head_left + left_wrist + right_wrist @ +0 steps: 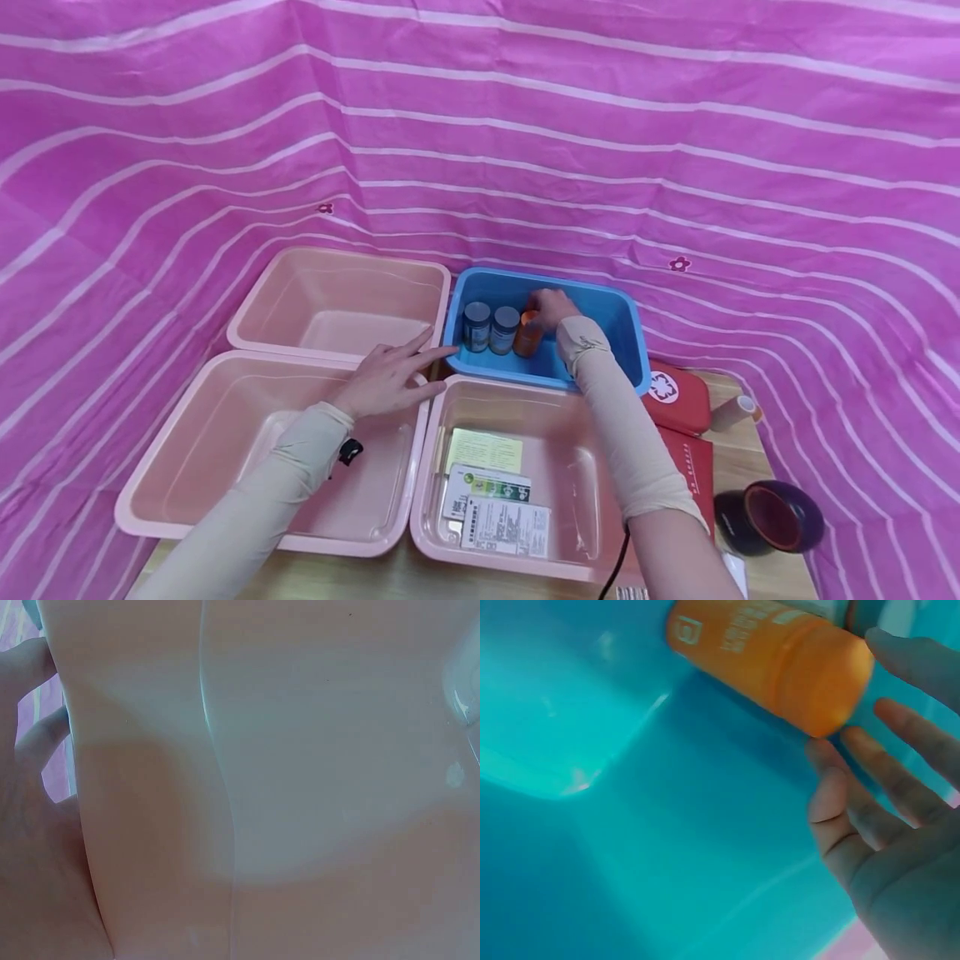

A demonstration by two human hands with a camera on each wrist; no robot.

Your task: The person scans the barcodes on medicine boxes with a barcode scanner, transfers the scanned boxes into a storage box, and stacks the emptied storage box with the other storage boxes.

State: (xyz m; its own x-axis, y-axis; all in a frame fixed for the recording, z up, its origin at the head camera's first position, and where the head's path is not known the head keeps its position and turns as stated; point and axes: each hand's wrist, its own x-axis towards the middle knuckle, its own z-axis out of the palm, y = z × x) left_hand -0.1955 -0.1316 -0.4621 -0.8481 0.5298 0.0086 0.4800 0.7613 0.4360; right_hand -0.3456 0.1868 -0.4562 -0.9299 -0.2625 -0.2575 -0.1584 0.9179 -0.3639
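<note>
In the blue bin (480, 367) an orange bottle (527, 340) stands in a row with two grey-lidded jars, a left jar (476, 329) and a middle jar (503, 333). My right hand (553, 308) is inside that bin, at the orange bottle's cap. Seen from the right wrist, its fingers (900, 776) are spread loosely beside the orange cap (825, 679), not closed round it. My left hand (386, 379) lies with fingers spread across the rims where the pink bins meet, fingertips by the blue bin's near left corner.
Pink bins stand at back left (247, 308), front left (150, 492) and front middle (427, 500); the last holds flat boxes (506, 525) and a yellow-green sheet (487, 450). To the right are a red case (678, 396), a white cylinder (731, 412) and dark bowls (783, 517).
</note>
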